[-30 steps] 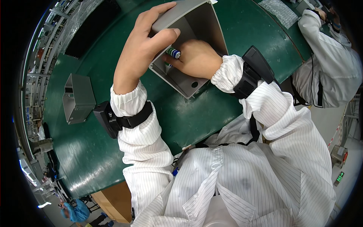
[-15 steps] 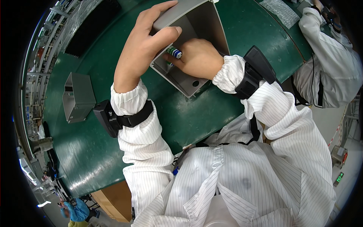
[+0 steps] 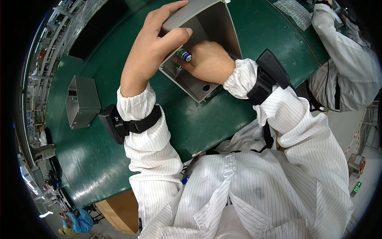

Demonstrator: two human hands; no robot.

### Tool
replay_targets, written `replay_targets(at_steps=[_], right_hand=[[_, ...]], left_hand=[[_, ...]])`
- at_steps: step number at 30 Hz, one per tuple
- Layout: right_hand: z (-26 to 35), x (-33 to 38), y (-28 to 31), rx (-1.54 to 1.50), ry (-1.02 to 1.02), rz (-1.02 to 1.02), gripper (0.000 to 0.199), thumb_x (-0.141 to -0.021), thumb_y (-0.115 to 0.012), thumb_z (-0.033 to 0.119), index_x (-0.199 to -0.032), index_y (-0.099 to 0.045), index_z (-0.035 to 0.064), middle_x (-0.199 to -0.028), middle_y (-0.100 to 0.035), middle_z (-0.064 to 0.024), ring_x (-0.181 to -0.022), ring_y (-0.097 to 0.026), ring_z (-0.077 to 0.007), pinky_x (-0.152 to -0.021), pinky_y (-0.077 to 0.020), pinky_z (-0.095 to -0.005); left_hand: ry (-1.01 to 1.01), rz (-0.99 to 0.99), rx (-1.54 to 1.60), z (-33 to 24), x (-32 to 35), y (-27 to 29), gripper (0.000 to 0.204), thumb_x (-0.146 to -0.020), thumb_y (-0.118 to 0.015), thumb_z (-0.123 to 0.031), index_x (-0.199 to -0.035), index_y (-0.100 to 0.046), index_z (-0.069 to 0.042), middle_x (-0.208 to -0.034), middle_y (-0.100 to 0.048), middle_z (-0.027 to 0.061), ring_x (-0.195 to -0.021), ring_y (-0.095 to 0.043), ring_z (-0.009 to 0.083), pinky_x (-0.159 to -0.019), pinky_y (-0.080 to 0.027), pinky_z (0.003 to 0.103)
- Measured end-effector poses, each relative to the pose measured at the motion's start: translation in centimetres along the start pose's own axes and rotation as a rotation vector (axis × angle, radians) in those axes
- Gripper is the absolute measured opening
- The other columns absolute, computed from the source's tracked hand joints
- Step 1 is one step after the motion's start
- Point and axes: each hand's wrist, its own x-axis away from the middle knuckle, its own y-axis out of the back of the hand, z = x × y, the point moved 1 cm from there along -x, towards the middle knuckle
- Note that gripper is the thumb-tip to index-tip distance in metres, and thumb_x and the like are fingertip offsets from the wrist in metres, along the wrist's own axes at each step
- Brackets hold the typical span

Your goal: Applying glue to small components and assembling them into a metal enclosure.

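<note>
A grey open-fronted box [image 3: 218, 24] stands tilted on the green table, its opening toward me. My left hand [image 3: 149, 49] grips its upper left side, the thumb over the rim and the fingers spread across the outside. Inside the box, my right hand [image 3: 210, 61] is closed around a marker pen [image 3: 184, 55] with a green, white and blue striped barrel. The pen's tip is hidden within the box. A round hole shows in the box wall close to my right wrist.
Another grey box [image 3: 84, 104] stands on the green table [image 3: 107, 167] to the left. A black tray with clear wrap [image 3: 85, 22] lies at the far left, bubble wrap [image 3: 293, 12] at the far right. A co-worker's sleeve [image 3: 338, 47] is on the right; a cardboard box [image 3: 119, 211] stands below the table edge.
Both my hands, the box and the pen are almost still. The co-worker's arm at the right has shifted slightly, and the person in blue at lower left has moved a little.
</note>
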Motion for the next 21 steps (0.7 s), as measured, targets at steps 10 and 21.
replay_targets(at_steps=[10,21], right_hand=[[-0.03,0.12,0.13,0.043,-0.023,0.011,0.038,-0.083,-0.057,0.035,-0.065,-0.066,0.002,-0.059,-0.06,-0.0156,-0.057,-0.061,-0.0334,-0.057,-0.05,-0.0413],[-0.22,0.2,-0.07,0.062,-0.018,-0.025,0.039,-0.083,-0.056,0.035,-0.063,-0.065,0.0018,-0.058,-0.06,-0.0162,-0.056,-0.06,-0.0338,-0.056,-0.0496,-0.0418]], left_hand=[[-0.003,0.009,-0.005,-0.13,-0.02,0.05,0.055,-0.074,-0.053,-0.027,-0.126,-0.049,-0.008,-0.117,-0.053,0.0091,-0.105,-0.05,0.0194,-0.091,-0.036,0.028],[-0.004,0.01,-0.01,-0.12,0.03,0.13,0.055,-0.074,-0.053,-0.027,-0.126,-0.05,-0.008,-0.118,-0.052,0.0088,-0.103,-0.049,0.0189,-0.09,-0.036,0.028]])
